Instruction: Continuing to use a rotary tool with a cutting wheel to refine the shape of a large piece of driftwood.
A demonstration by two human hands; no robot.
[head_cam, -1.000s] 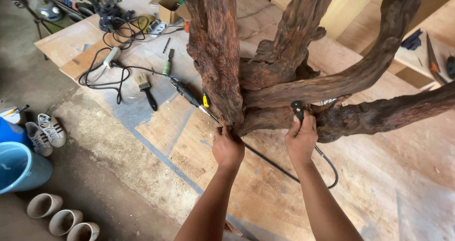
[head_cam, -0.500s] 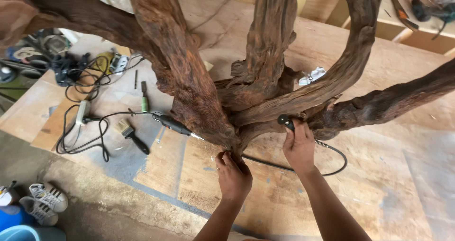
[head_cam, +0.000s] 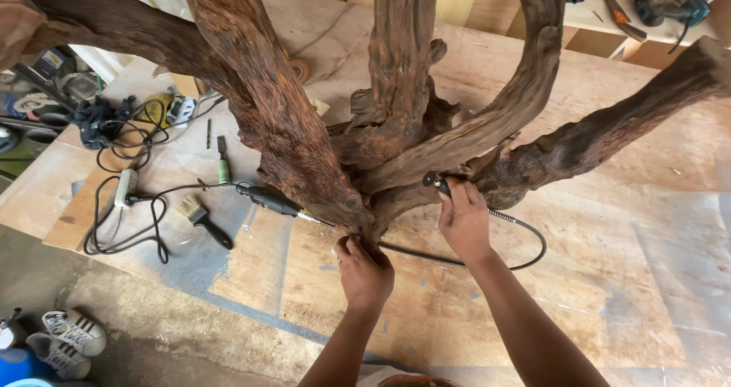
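Note:
A large gnarled reddish-brown root piece with several thick branches stands on the plywood floor. My right hand grips a black flexible-shaft rotary tool handpiece, pressed against the wood near the base. Its black flexible cable loops across the floor behind my hand. My left hand is at the lowest part of the root, fingers curled against the wood.
A second rotary tool with a cord lies left of the root, beside a paintbrush, a green-handled tool and a power strip. Shoes sit at lower left. A cordless drill rests on a shelf at top right.
The view has shifted so the root's base and both hands sit slightly lower and more central. Both hands stay on the wood at about the same spots.

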